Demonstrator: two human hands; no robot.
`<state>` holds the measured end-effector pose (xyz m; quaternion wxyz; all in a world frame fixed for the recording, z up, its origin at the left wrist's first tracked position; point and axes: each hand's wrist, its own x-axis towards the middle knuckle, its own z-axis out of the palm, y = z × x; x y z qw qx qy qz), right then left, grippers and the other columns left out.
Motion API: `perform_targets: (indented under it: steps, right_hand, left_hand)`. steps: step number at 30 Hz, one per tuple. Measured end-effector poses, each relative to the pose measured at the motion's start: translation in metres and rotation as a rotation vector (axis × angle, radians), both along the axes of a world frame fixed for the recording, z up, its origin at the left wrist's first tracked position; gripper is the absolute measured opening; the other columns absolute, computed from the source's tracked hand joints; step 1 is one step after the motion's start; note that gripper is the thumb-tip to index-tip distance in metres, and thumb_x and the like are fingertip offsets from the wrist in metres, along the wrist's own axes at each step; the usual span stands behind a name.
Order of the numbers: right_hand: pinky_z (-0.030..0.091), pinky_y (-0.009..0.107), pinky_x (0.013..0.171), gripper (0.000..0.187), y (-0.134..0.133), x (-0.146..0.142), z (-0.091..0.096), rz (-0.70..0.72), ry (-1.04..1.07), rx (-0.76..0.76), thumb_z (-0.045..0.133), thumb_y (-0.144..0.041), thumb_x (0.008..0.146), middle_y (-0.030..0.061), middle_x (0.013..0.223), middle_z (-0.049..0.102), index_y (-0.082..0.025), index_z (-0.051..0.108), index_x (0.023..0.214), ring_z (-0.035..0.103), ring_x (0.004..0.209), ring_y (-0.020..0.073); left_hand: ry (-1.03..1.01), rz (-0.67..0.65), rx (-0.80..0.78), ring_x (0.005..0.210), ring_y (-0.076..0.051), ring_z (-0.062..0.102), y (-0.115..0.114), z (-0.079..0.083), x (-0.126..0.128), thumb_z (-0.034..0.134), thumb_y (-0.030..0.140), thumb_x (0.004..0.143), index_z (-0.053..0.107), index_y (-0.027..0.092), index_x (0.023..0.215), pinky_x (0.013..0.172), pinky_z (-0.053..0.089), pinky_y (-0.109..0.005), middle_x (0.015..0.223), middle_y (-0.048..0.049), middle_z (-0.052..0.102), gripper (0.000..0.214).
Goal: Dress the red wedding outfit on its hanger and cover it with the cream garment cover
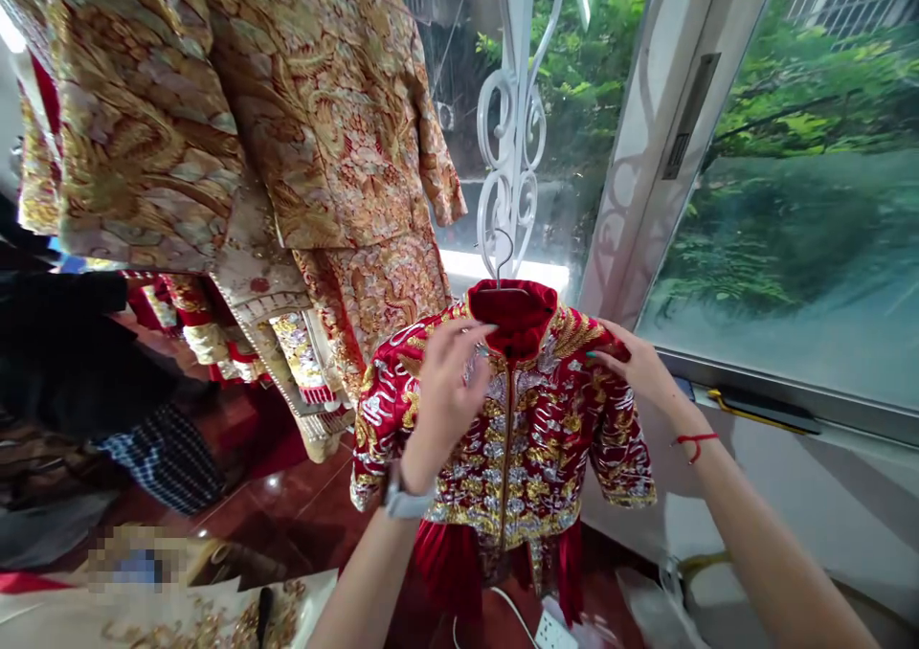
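A red jacket [531, 438] with gold and silver embroidery hangs on a hanger whose hook [504, 252] catches a white scrolled window grille [513, 142]. My left hand [449, 386] reaches up to the jacket's front near the collar, its fingers curled and pinching the fabric there. A white watch sits on that wrist. My right hand [638, 362] rests on the jacket's right shoulder, fingers pressed on the cloth. A red string circles that wrist.
Several large gold and red embroidered garments [236, 123] hang at the upper left. Dark clothes [78, 362] lie at the left. Windows [796, 180] fill the right side above a ledge. A white power strip [552, 630] lies on the red floor below.
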<state>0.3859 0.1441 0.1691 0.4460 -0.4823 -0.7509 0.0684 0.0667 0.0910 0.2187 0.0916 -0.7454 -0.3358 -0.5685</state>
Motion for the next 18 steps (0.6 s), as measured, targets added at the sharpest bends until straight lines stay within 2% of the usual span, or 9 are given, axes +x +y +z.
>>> perform_targets:
  steps: [2, 3, 5, 7, 9, 13, 15, 17, 18]
  right_hand:
    - [0.047, 0.048, 0.103, 0.049, 0.001, 0.005, -0.016, -0.072, 0.038, 0.056, 0.057, -0.044, 0.088, 0.0108, 0.126, 0.067, -0.020, 0.060, 0.131, 0.062, 0.116, 0.0318]
    - [0.047, 0.048, 0.103, 0.047, 0.002, 0.006, -0.022, -0.084, 0.056, 0.076, 0.056, -0.044, 0.089, 0.0109, 0.126, 0.068, -0.019, 0.062, 0.128, 0.062, 0.116, 0.0318]
    - [0.047, 0.047, 0.103, 0.045, 0.005, 0.005, -0.028, -0.069, 0.083, 0.082, 0.055, -0.043, 0.088, 0.0100, 0.126, 0.068, -0.019, 0.065, 0.125, 0.062, 0.116, 0.0317]
    - [0.049, 0.046, 0.100, 0.042, 0.011, 0.004, -0.025, -0.029, 0.111, 0.040, 0.053, -0.043, 0.088, 0.0083, 0.122, 0.070, -0.020, 0.069, 0.119, 0.064, 0.113, 0.0314]
    - [0.052, 0.045, 0.094, 0.041, 0.020, 0.007, -0.017, 0.000, 0.140, -0.034, 0.053, -0.046, 0.086, 0.0073, 0.112, 0.074, -0.021, 0.074, 0.111, 0.068, 0.104, 0.0316]
    - [0.058, 0.043, 0.078, 0.051, 0.038, 0.019, 0.006, 0.069, 0.196, -0.256, 0.062, -0.062, 0.076, 0.0073, 0.093, 0.078, -0.019, 0.077, 0.099, 0.071, 0.086, 0.0317]
    - [0.058, 0.041, 0.077, 0.056, 0.041, 0.023, 0.013, 0.139, 0.209, -0.374, 0.066, -0.064, 0.072, 0.0074, 0.095, 0.077, -0.019, 0.075, 0.105, 0.071, 0.088, 0.0316]
    - [0.059, 0.040, 0.079, 0.059, 0.037, 0.025, 0.013, 0.178, 0.200, -0.432, 0.069, -0.063, 0.071, 0.0078, 0.102, 0.076, -0.020, 0.072, 0.111, 0.070, 0.095, 0.0318]
    - [0.059, 0.040, 0.081, 0.059, 0.034, 0.024, 0.011, 0.178, 0.192, -0.437, 0.069, -0.062, 0.072, 0.0079, 0.106, 0.075, -0.020, 0.070, 0.114, 0.069, 0.098, 0.0320]
  left_hand:
    - [-0.268, 0.200, -0.001, 0.120, -0.023, 0.052, -0.001, -0.022, -0.052, 0.058, 0.018, 0.086, 0.057, 0.025, 0.124, 0.108, 0.040, -0.050, 0.120, -0.0066, 0.058, 0.038]
    - [-0.397, 0.279, -0.104, 0.126, -0.026, 0.048, 0.002, -0.035, -0.077, 0.062, 0.024, 0.085, 0.052, 0.024, 0.130, 0.112, 0.035, -0.052, 0.128, -0.0086, 0.055, 0.046]
    - [-0.546, 0.245, -0.440, 0.131, -0.028, 0.046, 0.010, -0.062, -0.119, 0.061, 0.036, 0.086, 0.045, 0.024, 0.138, 0.112, 0.034, -0.053, 0.137, -0.0112, 0.051, 0.056]
    - [-0.551, 0.151, -0.679, 0.131, -0.029, 0.048, 0.019, -0.084, -0.146, 0.056, 0.045, 0.086, 0.046, 0.022, 0.138, 0.112, 0.035, -0.050, 0.138, -0.0121, 0.053, 0.057]
    - [-0.510, 0.108, -0.761, 0.130, -0.029, 0.049, 0.025, -0.098, -0.158, 0.054, 0.050, 0.085, 0.052, 0.020, 0.133, 0.113, 0.035, -0.047, 0.134, -0.0115, 0.058, 0.056]
    - [-0.532, 0.148, -0.724, 0.127, -0.028, 0.053, 0.025, -0.121, -0.168, 0.052, 0.054, 0.085, 0.056, 0.019, 0.128, 0.109, 0.042, -0.042, 0.132, -0.0106, 0.061, 0.055]
    - [-0.575, 0.299, -0.726, 0.124, -0.024, 0.056, 0.017, -0.147, -0.172, 0.038, 0.049, 0.092, 0.052, 0.020, 0.130, 0.104, 0.046, -0.038, 0.131, -0.0100, 0.061, 0.049]
    - [-0.600, 0.563, -0.786, 0.120, -0.022, 0.060, 0.000, -0.186, -0.173, 0.023, 0.037, 0.096, 0.046, 0.021, 0.132, 0.097, 0.051, -0.036, 0.129, -0.0109, 0.061, 0.046]
    - [-0.597, 0.682, -0.835, 0.118, -0.023, 0.061, -0.010, -0.210, -0.169, 0.024, 0.031, 0.094, 0.044, 0.019, 0.133, 0.094, 0.053, -0.038, 0.128, -0.0134, 0.061, 0.045]
